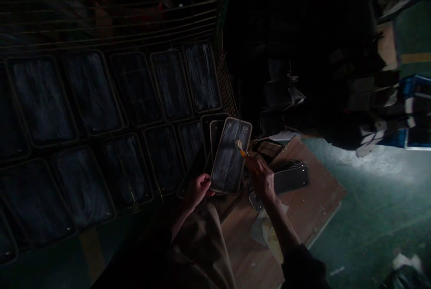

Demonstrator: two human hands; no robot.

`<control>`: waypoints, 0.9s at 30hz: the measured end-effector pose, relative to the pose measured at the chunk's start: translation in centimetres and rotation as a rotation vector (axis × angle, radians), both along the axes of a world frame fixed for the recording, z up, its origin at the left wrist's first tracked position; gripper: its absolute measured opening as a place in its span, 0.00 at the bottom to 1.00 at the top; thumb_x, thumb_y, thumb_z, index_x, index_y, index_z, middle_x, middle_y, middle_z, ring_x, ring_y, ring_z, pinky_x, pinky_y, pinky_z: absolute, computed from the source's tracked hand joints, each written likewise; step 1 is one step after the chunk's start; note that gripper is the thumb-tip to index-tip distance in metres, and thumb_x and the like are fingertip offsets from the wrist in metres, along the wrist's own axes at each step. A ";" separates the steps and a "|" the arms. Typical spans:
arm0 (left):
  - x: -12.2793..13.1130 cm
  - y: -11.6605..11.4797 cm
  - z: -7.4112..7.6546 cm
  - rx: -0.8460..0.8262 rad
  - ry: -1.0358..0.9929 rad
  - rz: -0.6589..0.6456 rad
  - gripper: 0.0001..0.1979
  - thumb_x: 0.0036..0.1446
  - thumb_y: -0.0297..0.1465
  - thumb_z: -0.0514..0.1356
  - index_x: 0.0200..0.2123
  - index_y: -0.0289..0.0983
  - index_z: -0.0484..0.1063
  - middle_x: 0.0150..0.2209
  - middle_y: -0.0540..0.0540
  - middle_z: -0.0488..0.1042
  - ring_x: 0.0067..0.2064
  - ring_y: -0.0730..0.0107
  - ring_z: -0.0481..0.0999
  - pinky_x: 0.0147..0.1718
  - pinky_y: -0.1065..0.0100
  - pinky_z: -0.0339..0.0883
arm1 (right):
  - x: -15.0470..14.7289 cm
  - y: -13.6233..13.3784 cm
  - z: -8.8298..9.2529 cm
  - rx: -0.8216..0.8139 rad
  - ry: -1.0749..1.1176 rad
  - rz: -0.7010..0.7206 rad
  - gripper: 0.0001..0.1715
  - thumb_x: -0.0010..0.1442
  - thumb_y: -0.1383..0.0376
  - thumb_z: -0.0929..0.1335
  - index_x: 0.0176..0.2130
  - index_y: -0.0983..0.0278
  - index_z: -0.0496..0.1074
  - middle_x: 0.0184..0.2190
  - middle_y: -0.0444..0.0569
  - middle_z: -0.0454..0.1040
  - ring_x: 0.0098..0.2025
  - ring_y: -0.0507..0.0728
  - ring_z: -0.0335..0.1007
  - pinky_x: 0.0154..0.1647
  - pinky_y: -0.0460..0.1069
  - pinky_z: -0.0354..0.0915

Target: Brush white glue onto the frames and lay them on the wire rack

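Observation:
My left hand (199, 189) pinches the lower left corner of a dark rectangular panel (229, 163) with rounded corners and a pale rim. Whitish streaks run along the panel's face. In my right hand (261, 176) is a paintbrush (240, 147) with an orange handle, its bristles over the upper part of the panel, seemingly on its surface. Behind this panel, similar ones (215, 131) are partly covered. Right of my right hand, another dark panel (291, 177) lies on a wooden board (319, 190). Under my right forearm there is a pale, yellowish item (271, 235) I cannot make out.
Rows of streaked panels (40, 95) lean against a wire cage (134, 24) at the left. Dark stacked goods (283, 77) stand at the back. A blue crate (417, 113) is at the far right, on the green floor (380, 217). The scene is very dim.

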State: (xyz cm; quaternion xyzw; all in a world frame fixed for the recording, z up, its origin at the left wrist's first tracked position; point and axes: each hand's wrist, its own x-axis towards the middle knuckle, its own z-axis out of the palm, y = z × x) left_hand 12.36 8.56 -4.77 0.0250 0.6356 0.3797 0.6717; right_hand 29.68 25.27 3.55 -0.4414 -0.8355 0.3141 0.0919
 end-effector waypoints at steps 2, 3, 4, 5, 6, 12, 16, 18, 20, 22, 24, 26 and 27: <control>0.0 0.1 0.1 -0.011 0.001 0.006 0.13 0.47 0.36 0.62 0.34 0.35 0.67 0.28 0.52 0.73 0.21 0.70 0.78 0.21 0.70 0.73 | 0.8 -3.1 0.6 -0.106 -0.022 0.043 0.16 0.67 0.65 0.59 0.51 0.59 0.70 0.38 0.50 0.74 0.38 0.56 0.70 0.39 0.49 0.65; -0.1 0.1 0.2 -0.020 0.003 0.011 0.13 0.47 0.35 0.62 0.35 0.35 0.67 0.28 0.52 0.73 0.21 0.70 0.78 0.22 0.70 0.73 | 1.2 -4.4 1.0 -0.162 -0.035 0.045 0.16 0.67 0.66 0.59 0.50 0.59 0.70 0.37 0.49 0.74 0.37 0.56 0.70 0.38 0.48 0.65; -0.1 0.2 0.3 -0.026 0.002 0.013 0.13 0.47 0.35 0.62 0.35 0.35 0.67 0.29 0.52 0.74 0.21 0.71 0.78 0.22 0.70 0.74 | 1.6 -5.6 1.4 -0.210 -0.040 0.035 0.15 0.67 0.66 0.59 0.50 0.59 0.70 0.36 0.49 0.74 0.36 0.55 0.70 0.37 0.47 0.64; -0.2 0.2 0.4 -0.028 -0.002 0.014 0.13 0.47 0.35 0.63 0.35 0.35 0.68 0.29 0.52 0.74 0.21 0.71 0.78 0.22 0.70 0.74 | 1.9 -6.4 1.7 -0.253 -0.037 0.018 0.15 0.67 0.66 0.59 0.49 0.59 0.71 0.35 0.48 0.74 0.35 0.54 0.71 0.35 0.46 0.64; -0.2 0.3 0.5 -0.024 -0.009 0.014 0.13 0.47 0.34 0.63 0.35 0.35 0.68 0.29 0.51 0.74 0.22 0.71 0.78 0.23 0.70 0.74 | 2.2 -6.9 1.9 -0.291 -0.028 -0.004 0.14 0.67 0.65 0.60 0.48 0.59 0.71 0.35 0.47 0.74 0.35 0.54 0.71 0.34 0.46 0.65; -0.4 0.6 0.8 -0.026 0.022 0.017 0.11 0.45 0.32 0.63 0.33 0.34 0.70 0.29 0.50 0.75 0.26 0.70 0.77 0.25 0.68 0.75 | 2.3 -8.1 1.7 -0.338 0.030 -0.230 0.12 0.66 0.63 0.63 0.47 0.59 0.72 0.40 0.47 0.77 0.40 0.54 0.75 0.38 0.45 0.68; -0.4 0.5 0.5 -0.024 0.005 -0.007 0.09 0.45 0.33 0.62 0.31 0.35 0.70 0.25 0.52 0.74 0.25 0.70 0.76 0.24 0.69 0.74 | 1.3 -11.0 1.2 -0.383 0.048 -0.185 0.16 0.66 0.65 0.62 0.51 0.59 0.70 0.43 0.49 0.76 0.42 0.55 0.75 0.40 0.46 0.69; -0.4 0.4 0.4 -0.008 0.006 0.003 0.10 0.44 0.34 0.62 0.31 0.35 0.69 0.26 0.51 0.74 0.26 0.69 0.77 0.25 0.67 0.75 | 0.8 -12.4 1.2 -0.387 0.070 -0.189 0.18 0.65 0.67 0.61 0.53 0.59 0.69 0.44 0.50 0.76 0.44 0.55 0.74 0.43 0.47 0.69; -0.4 0.3 0.3 0.010 0.012 0.009 0.12 0.43 0.34 0.63 0.31 0.35 0.69 0.27 0.51 0.74 0.27 0.68 0.77 0.26 0.66 0.75 | 0.6 -13.2 1.3 -0.400 0.090 -0.208 0.18 0.65 0.68 0.61 0.53 0.59 0.69 0.44 0.50 0.76 0.45 0.56 0.74 0.44 0.48 0.69; -0.4 0.3 0.2 0.022 0.017 0.006 0.12 0.43 0.35 0.63 0.31 0.35 0.69 0.28 0.50 0.74 0.28 0.68 0.77 0.26 0.66 0.75 | 0.9 -13.4 1.3 -0.420 0.088 -0.248 0.17 0.65 0.67 0.61 0.51 0.60 0.70 0.44 0.50 0.77 0.45 0.56 0.74 0.42 0.47 0.69; -0.3 0.4 0.3 0.018 0.018 0.000 0.11 0.44 0.35 0.63 0.31 0.35 0.69 0.28 0.51 0.74 0.27 0.69 0.77 0.26 0.67 0.75 | 1.6 -13.1 1.3 -0.412 0.050 -0.318 0.14 0.65 0.64 0.62 0.49 0.61 0.72 0.43 0.50 0.77 0.44 0.55 0.75 0.40 0.47 0.69; -0.4 0.6 0.5 -0.006 0.013 -0.010 0.11 0.44 0.35 0.63 0.31 0.35 0.69 0.26 0.52 0.73 0.25 0.70 0.76 0.26 0.68 0.74 | 2.6 -12.7 1.4 -0.349 -0.008 -0.421 0.14 0.65 0.61 0.63 0.47 0.61 0.72 0.40 0.49 0.78 0.40 0.56 0.76 0.38 0.47 0.69; -0.4 0.7 0.7 -0.019 0.005 -0.016 0.12 0.44 0.35 0.63 0.32 0.35 0.69 0.26 0.52 0.73 0.24 0.71 0.76 0.25 0.68 0.74 | 3.2 -12.4 1.5 -0.299 -0.032 -0.475 0.14 0.64 0.60 0.63 0.46 0.61 0.73 0.39 0.49 0.78 0.39 0.56 0.76 0.37 0.48 0.69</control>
